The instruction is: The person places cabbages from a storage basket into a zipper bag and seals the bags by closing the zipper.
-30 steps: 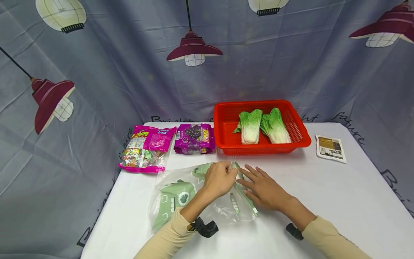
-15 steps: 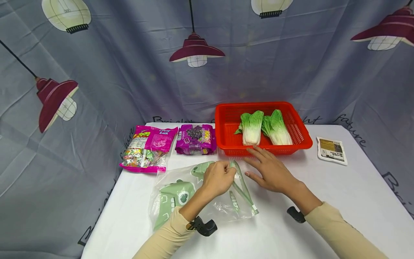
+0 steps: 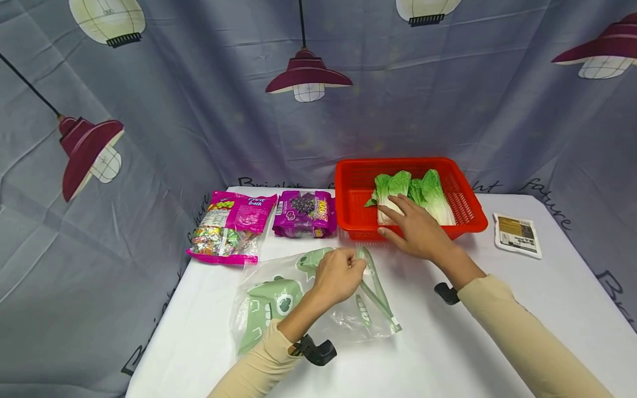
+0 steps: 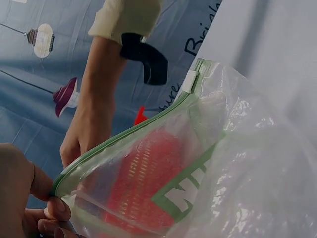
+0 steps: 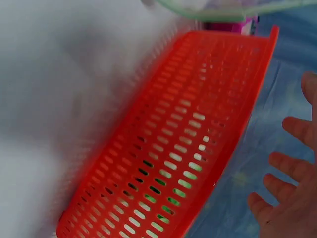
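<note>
Since 1 s ago the right hand (image 3: 420,232) has left the bag's zip edge; at 0.5 s ago it was just short of the basket's front rim, now it's over that rim, fingers overlapping the left cabbage (image 3: 390,190) in the head view. Left hand (image 3: 339,276) hasn't shifted noticeably, same spot on the zip bag (image 3: 343,319). Basket (image 3: 359,227), both cabbages and the packs: no change in layout. Grip, left: narrow pinch, thumb and fingers on the green zip strip (image 4: 119,138) at the bag's far corner, fingers curled in. Strip runs from the pinch to a white slider (image 4: 189,81) at the other end. Grip, right: wide, fingers spread, holding nothing; wrist view has them past the basket rim. Contact with the left cabbage: can't tell. Bag lies flat on the white table (image 3: 428,354) in front of the basket, dinosaur print up. Right cabbage (image 3: 440,205) sits next to the left one inside the basket. Purple pack (image 3: 304,214) is just beside the basket's left wall, pink candy bag (image 3: 231,226) further left, flat packet (image 3: 517,236) off to the right.
</note>
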The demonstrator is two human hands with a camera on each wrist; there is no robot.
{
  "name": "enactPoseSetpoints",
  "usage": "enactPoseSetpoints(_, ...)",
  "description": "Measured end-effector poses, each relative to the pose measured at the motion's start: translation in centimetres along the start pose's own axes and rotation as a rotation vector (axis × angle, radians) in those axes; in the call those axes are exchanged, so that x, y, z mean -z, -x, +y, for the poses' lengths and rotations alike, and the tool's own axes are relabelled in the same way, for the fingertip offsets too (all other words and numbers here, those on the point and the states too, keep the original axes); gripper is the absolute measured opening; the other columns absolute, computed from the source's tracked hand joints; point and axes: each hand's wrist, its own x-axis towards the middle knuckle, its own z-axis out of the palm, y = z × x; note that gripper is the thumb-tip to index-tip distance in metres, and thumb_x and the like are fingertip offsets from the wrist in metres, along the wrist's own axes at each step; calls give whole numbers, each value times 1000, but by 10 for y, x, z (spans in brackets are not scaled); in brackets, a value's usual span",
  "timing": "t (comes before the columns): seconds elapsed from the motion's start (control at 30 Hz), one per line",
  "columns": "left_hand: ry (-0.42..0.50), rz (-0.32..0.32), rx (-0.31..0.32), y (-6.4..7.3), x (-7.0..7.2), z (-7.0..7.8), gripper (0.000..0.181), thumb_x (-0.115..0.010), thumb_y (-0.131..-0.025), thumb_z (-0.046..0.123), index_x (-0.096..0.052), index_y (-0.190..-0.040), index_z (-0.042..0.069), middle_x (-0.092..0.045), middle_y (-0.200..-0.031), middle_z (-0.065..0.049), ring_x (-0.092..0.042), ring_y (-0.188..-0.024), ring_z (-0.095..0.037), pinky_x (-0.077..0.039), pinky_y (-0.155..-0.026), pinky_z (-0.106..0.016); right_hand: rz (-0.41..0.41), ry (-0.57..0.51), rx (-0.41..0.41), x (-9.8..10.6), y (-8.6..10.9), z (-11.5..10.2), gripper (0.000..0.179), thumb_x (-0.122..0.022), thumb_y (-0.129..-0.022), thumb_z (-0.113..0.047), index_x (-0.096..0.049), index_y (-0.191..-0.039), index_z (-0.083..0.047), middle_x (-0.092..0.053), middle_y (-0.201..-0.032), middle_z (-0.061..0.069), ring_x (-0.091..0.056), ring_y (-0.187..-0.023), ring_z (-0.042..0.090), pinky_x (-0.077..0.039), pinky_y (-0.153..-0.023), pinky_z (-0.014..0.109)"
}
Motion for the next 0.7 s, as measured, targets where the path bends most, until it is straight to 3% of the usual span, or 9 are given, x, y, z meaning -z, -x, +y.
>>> enactPoseSetpoints(0.27,17,7,10,1,1,-3,27,-52,-81,20,-44,-55,18,-36,-48,8,-41,-52,-10,-28,-45,-27,-30,-31,-176,-7,-24,21,58,-57,-95,-43,-48,-146,-15,-33,-149,26,-34,-132,49,-31,-104,62)
enactPoseSetpoints(0.5,23,20,19,3,0,-6,27,-52,-80,19,-44,-54,18,-33,-48,8,-40,-52,-10,-28,-45,-27,-128,-1,-334,-15,-48,33,66,-51,-95,-52,-38,-152,-20,-27,-150,27,-33,-132,51,-37,-95,67)
enactPoseSetpoints(0.7,32,30,16,3,-2,-8,25,-52,-78,19,-44,-54,18,-33,-49,9,-40,-53,-9,-28,-45,-27,-225,-22,-421,-17,-58,40,73,-49,-95,-55,-26,-156,-21,-19,-152,32,-27,-130,59,-33,-97,70)
